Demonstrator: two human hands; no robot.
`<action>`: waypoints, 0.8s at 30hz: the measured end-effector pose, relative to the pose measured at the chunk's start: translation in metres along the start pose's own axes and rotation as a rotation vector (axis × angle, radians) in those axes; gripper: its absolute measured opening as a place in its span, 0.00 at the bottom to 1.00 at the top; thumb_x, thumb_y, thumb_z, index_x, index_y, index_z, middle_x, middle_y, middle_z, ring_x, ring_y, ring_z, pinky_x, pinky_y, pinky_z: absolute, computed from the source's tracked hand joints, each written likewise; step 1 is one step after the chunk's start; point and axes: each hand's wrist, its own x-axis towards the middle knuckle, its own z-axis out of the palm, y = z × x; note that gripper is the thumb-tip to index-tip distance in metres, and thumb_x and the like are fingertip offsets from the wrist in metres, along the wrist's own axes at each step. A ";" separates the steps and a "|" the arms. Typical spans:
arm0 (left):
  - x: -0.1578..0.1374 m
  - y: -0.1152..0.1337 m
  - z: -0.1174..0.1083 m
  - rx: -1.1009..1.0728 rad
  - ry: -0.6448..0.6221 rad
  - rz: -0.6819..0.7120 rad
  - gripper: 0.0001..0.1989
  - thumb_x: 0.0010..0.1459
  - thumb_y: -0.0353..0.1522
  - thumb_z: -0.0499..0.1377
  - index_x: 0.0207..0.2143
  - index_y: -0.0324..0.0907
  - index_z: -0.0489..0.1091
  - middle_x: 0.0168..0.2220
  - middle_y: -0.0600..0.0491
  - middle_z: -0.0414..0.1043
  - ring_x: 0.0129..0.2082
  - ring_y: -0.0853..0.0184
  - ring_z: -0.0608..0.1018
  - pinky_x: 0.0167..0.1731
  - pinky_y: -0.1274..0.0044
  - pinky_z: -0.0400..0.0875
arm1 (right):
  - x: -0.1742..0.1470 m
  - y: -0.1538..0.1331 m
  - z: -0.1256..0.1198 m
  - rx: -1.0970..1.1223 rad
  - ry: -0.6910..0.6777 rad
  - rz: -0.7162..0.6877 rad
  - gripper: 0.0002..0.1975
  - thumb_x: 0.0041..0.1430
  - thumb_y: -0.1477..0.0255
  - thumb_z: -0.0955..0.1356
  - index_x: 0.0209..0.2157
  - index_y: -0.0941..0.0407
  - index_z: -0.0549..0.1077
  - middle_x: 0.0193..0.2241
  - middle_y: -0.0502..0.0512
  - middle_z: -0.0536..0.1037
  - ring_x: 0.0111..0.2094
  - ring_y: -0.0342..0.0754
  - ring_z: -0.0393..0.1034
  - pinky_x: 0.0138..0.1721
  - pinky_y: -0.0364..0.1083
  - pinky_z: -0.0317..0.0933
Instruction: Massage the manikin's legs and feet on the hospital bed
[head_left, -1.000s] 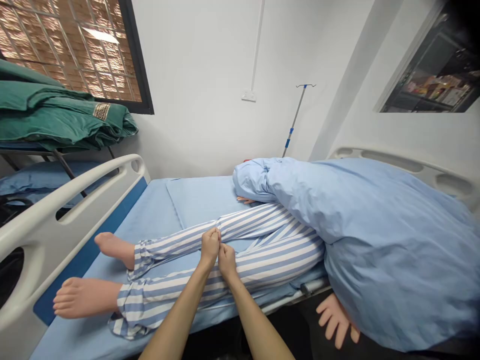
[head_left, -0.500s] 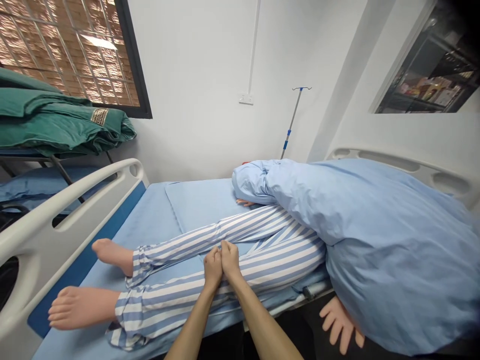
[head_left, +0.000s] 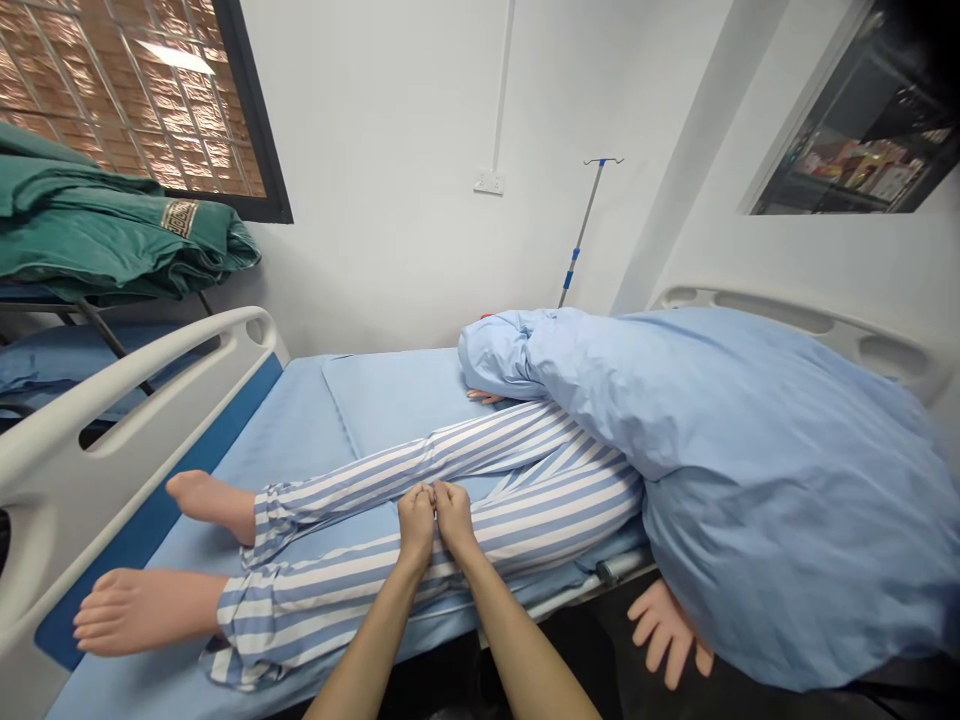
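Observation:
Close together above the striped near leg of a mannequin point(head_left: 315, 585), my left hand point(head_left: 417, 520) and my right hand point(head_left: 453, 515) are both closed, knuckles up. Their curled fingers meet or nearly meet at the thumbs. What they hold, if anything, is hidden inside them. The mannequin lies on the bed in blue-and-white striped trousers point(head_left: 559, 510), bare feet point(head_left: 142, 610) at the left. A light blue quilt point(head_left: 750, 470) is heaped over its upper body. One mannequin hand point(head_left: 667, 630) hangs out below the quilt at the near side; fingers of the other point(head_left: 484, 396) show at the far side.
At the left stands the white-and-blue footboard point(head_left: 187, 345), and at the right a pale headboard point(head_left: 810, 318). Behind the bed rises an IV pole point(head_left: 581, 235). Folded green cloth point(head_left: 112, 240) lies on a rack below the barred window point(head_left: 142, 90).
My two hands have come slightly apart, the fists now side by side with a narrow gap at the wrists. The whole view has shifted a little; the mannequin and quilt look unchanged.

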 end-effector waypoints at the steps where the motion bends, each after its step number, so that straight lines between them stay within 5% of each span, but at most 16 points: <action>1: 0.001 0.004 0.001 -0.031 0.004 -0.010 0.08 0.42 0.29 0.44 0.14 0.41 0.50 0.12 0.60 0.48 0.15 0.76 0.55 0.17 0.82 0.52 | 0.000 -0.001 0.000 -0.006 0.007 -0.005 0.18 0.52 0.68 0.55 0.12 0.58 0.57 0.11 0.45 0.56 0.16 0.38 0.49 0.19 0.39 0.44; 8: 0.004 0.030 -0.003 -0.069 -0.002 0.050 0.06 0.41 0.27 0.43 0.15 0.41 0.51 0.13 0.60 0.48 0.15 0.76 0.55 0.17 0.82 0.52 | -0.005 -0.004 0.002 -0.128 -0.007 -0.087 0.18 0.52 0.69 0.55 0.12 0.58 0.58 0.12 0.46 0.59 0.17 0.39 0.51 0.19 0.39 0.41; 16: -0.009 -0.007 -0.014 0.346 -0.036 0.173 0.09 0.45 0.29 0.44 0.14 0.41 0.52 0.14 0.58 0.54 0.18 0.73 0.58 0.22 0.80 0.50 | -0.005 -0.002 0.002 -0.082 0.023 -0.035 0.18 0.51 0.67 0.55 0.12 0.58 0.57 0.11 0.45 0.57 0.16 0.38 0.49 0.19 0.39 0.42; 24: -0.003 -0.012 -0.016 0.273 -0.062 0.165 0.10 0.46 0.29 0.44 0.15 0.40 0.56 0.16 0.57 0.58 0.19 0.73 0.60 0.22 0.81 0.50 | 0.006 -0.025 0.005 -0.021 0.012 -0.053 0.17 0.50 0.67 0.56 0.12 0.58 0.55 0.11 0.44 0.53 0.17 0.38 0.47 0.18 0.38 0.42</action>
